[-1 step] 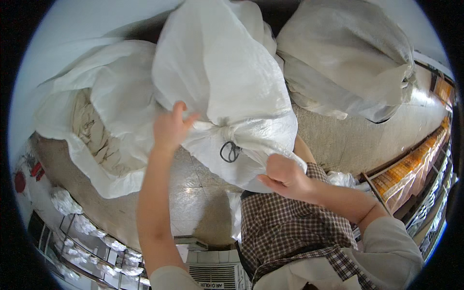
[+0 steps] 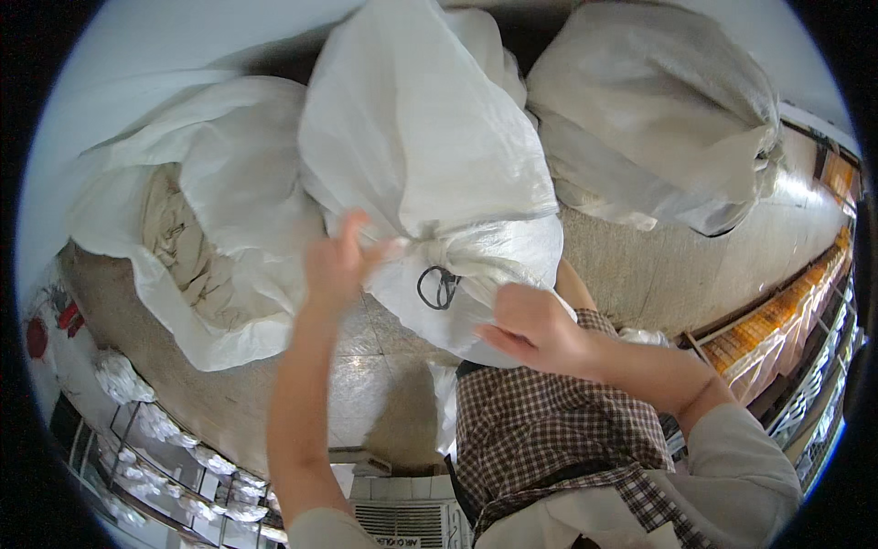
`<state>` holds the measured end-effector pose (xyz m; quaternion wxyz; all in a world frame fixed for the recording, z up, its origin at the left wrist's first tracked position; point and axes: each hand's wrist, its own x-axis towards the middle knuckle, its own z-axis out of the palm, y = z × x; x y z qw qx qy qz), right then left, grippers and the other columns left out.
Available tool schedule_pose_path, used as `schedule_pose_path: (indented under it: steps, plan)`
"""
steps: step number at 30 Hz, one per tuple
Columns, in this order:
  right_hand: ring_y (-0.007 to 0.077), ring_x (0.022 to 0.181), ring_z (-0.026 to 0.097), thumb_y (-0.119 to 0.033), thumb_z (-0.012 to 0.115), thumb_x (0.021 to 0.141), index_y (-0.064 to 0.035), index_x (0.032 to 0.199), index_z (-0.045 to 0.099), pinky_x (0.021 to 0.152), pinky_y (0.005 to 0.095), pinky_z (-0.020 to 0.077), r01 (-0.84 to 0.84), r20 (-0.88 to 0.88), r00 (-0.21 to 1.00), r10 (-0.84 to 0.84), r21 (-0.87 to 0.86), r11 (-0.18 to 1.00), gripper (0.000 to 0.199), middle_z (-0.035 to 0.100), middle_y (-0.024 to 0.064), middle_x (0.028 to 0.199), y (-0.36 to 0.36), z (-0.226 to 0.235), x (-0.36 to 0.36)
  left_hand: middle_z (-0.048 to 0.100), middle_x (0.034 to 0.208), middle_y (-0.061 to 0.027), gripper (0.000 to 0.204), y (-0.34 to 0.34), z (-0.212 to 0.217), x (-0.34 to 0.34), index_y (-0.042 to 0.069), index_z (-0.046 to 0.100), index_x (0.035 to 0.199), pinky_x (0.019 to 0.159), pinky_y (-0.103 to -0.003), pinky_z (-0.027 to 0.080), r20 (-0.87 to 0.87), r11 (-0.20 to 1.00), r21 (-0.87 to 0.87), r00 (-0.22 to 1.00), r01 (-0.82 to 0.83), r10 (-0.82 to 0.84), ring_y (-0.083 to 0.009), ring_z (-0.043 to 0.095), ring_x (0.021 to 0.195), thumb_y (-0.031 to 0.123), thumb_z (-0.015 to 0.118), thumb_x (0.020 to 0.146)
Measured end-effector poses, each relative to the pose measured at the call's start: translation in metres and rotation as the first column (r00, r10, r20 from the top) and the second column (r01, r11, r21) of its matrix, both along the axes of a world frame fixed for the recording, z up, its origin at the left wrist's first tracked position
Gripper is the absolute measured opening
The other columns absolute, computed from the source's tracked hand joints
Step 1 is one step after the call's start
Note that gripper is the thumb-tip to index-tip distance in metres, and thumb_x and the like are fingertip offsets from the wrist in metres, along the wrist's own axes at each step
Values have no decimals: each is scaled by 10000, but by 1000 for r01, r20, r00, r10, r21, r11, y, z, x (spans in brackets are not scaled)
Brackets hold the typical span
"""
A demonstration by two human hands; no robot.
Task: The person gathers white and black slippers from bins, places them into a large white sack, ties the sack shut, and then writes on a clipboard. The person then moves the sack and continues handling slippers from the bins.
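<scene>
A big white woven sack (image 2: 466,137) stands in the middle, leaning toward me, with its neck gathered. At the neck hangs a loop of black cord (image 2: 439,288). My right hand (image 2: 538,331) is closed on the sack's bunched mouth at the near right side. Just left of the neck is my left hand (image 2: 340,265), blurred, with thumb and a finger spread apart. I see nothing held in it; whether it touches the sack is hard to tell.
On the left stands an opened white sack (image 2: 238,174) with beige cloth-like contents (image 2: 174,238). A third, greyish sack (image 2: 649,110) is at the far right. Shelves with wrapped goods (image 2: 174,430) line the lower left; an orange-topped rack (image 2: 777,311) stands right. An air cooler (image 2: 402,517) is behind.
My left hand has moved slightly right and nearer to me. My right hand has shifted a little left, still on the sack's mouth. The middle sack's left side has drawn in slightly.
</scene>
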<state>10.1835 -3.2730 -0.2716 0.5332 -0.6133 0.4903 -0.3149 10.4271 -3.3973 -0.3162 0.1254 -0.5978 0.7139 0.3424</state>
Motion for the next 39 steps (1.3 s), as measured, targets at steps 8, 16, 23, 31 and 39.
schedule_pose_path:
  steps: [8,16,23,31,39]
  plan:
    - [326,764,557,-222,704,734,-38,796,599,691,427,441,-479,-370,825,427,-60,876,220,579,109,773,-121,-10,101,579,796,-47,277,98,-9,-47,31,540,1037,592,-280,443,-573,436,652,-27,-620,819,-148,558,677,248,601,875]
    - [344,881,579,-202,681,766,-47,1041,606,779,451,435,-287,-186,940,286,21,958,324,617,132,879,-68,-71,47,592,923,-69,203,89,2,-38,-2,547,1038,672,-285,449,-492,272,577,-61,-770,868,-134,548,786,38,593,844]
    - [346,882,578,-201,596,798,-88,1009,622,762,438,455,-267,-482,812,330,197,943,241,607,157,904,-68,-80,74,587,916,-42,229,58,45,-5,108,580,938,784,-332,464,-504,948,-263,812,181,-295,-206,570,871,71,624,717]
    - [345,822,600,-265,616,808,-26,941,598,732,439,466,-234,-105,952,286,349,908,273,621,162,854,-78,-72,50,529,939,-71,290,24,-37,-14,72,509,980,756,-368,461,-565,992,-27,821,-121,84,-261,557,761,112,646,728]
    - [418,845,610,-214,511,861,-3,1124,516,729,454,471,223,-257,962,-87,564,795,337,629,243,879,-81,-96,71,524,1136,-131,404,71,-55,-19,45,500,1139,697,-288,479,-661,909,-93,708,-406,249,-225,542,913,19,661,769]
